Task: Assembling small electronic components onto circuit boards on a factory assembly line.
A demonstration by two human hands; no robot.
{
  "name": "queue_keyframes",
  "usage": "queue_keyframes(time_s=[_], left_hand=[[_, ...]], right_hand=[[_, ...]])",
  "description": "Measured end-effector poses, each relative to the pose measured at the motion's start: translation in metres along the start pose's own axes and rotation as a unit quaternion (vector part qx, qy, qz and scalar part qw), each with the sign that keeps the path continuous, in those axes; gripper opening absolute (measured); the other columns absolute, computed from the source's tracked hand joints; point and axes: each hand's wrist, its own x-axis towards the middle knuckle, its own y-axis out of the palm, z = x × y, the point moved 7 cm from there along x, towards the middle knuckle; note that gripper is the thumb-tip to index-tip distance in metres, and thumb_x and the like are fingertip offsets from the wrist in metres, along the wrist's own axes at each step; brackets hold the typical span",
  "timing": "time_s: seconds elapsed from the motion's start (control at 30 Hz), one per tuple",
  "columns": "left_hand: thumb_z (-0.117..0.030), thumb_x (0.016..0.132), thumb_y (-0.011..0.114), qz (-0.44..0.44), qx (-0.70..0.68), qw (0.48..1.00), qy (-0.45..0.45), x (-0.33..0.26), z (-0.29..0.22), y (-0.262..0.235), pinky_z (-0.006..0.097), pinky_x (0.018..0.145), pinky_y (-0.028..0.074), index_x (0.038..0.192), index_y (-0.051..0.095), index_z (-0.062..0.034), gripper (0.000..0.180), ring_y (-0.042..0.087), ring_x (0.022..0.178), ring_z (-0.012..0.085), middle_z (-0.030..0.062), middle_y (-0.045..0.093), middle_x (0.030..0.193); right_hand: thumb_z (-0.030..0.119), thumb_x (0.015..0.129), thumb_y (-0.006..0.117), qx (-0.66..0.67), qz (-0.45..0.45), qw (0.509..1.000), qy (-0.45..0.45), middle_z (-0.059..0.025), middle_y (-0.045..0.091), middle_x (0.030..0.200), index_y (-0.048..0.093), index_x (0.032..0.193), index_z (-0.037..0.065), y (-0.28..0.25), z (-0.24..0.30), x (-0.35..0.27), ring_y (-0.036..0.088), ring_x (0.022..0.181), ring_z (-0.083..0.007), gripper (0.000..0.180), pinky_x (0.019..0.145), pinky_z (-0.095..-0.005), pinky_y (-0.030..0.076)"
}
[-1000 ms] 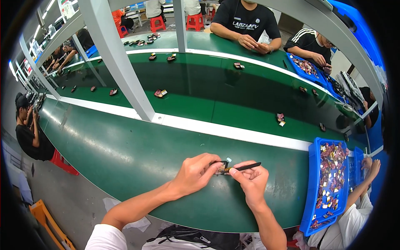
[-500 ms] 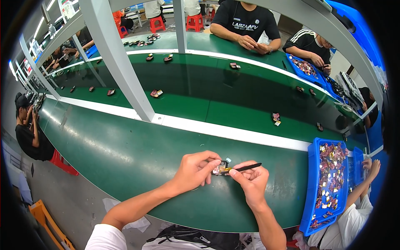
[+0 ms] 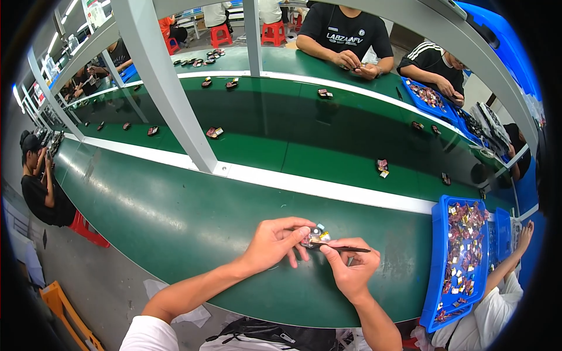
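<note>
Over the green worktop, my left hand [image 3: 270, 243] pinches a small black-cased electronic part [image 3: 317, 236] with pinkish, white and yellow pieces in it. Its thumb and index finger close on the part's left side, while the other fingers curl loosely below. Closed around a slim black stick-like tool [image 3: 353, 250] is my right hand [image 3: 352, 270]. The tool lies nearly level, its left tip against or just in front of the part; whether it touches, I cannot tell. A small pale-blue piece [image 3: 320, 226] shows at the part's far edge.
A blue tray [image 3: 436, 263] full of small parts stands right of my hands, near a co-worker's arm [image 3: 508, 263]. Beyond the white rail [image 3: 328, 192], a green conveyor [image 3: 257, 149] carries scattered parts. A grey post [image 3: 170, 88] rises at left. Co-workers sit across and far left.
The black tool has swung from slanting upward to nearly level, with my right hand slightly lower. The parts on the conveyor have shifted a little to the left.
</note>
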Motion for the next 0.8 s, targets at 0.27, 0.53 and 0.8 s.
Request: queue_keyframes(time_s=[0.27, 0.53, 0.8], left_hand=[[-0.011, 0.104, 0.059, -0.051, -0.005, 0.998, 0.027, -0.0054, -0.0021, 0.0033, 0.027, 0.054, 0.060, 0.130, 0.058, 0.0090, 0.034, 0.074, 0.078, 0.0221, 0.0186, 0.070, 0.105], [-0.011, 0.103, 0.060, -0.102, -0.020, 0.992, 0.067, -0.0092, -0.0033, 0.0012, 0.027, 0.053, 0.059, 0.128, 0.060, 0.0089, 0.032, 0.074, 0.076, 0.0212, 0.0187, 0.070, 0.106], [-0.006, 0.102, 0.061, -0.071, 0.016, 0.996, 0.059, -0.0073, -0.0093, -0.0007, 0.026, 0.050, 0.058, 0.120, 0.065, 0.0100, 0.025, 0.072, 0.068, 0.0191, 0.0163, 0.070, 0.100]], right_hand=[[0.004, 0.078, 0.086, -0.003, -0.013, 1.000, -0.009, 0.0038, 0.060, 0.054, 0.075, 0.085, 0.005, 0.0001, 0.0028, 0.0002, 0.039, 0.041, -0.0004, 0.013, 0.043, -0.0211, 0.025], [0.002, 0.078, 0.085, 0.012, -0.021, 1.000, -0.014, 0.0005, 0.068, 0.061, 0.074, 0.084, 0.003, 0.0013, 0.0079, 0.0015, 0.041, 0.041, -0.0002, 0.012, 0.042, -0.0203, 0.027], [0.001, 0.077, 0.085, 0.025, 0.018, 0.999, 0.021, 0.0009, 0.070, 0.065, 0.075, 0.089, 0.002, 0.0023, 0.0010, 0.0036, 0.039, 0.042, 0.0005, 0.016, 0.042, -0.0198, 0.026]])
